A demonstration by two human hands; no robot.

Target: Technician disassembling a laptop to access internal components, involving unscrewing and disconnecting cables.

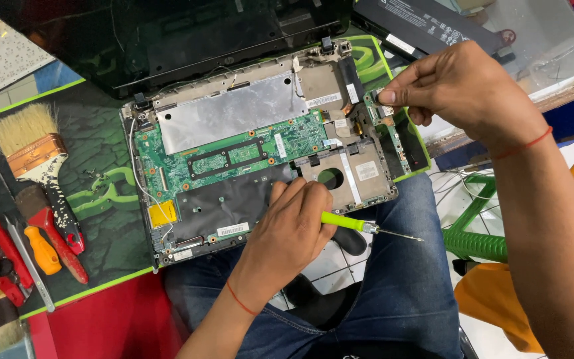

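Sitting on a green mat (101,153), opened laptop (260,153) guts showing; left hand (287,233) grips screwdriver (367,227), right hand (460,86) pinches small board (381,106).

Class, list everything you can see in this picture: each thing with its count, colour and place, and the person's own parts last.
Opened laptop: one, green board and silver plate, centre of mat.
Work mat: one, dark with green edge, under laptop.
Paintbrush: one, pale bristles, left on mat.
Hand tools: several, red and orange handles, far left.
Battery pack: one, black, top right.
Hose: one, green, right on floor.
Screwdriver: one, yellow-green handle, in left hand.
Small circuit board: one, green, at laptop's right edge.
Left hand: rests on laptop.
Right hand: fingers pinch small circuit board.
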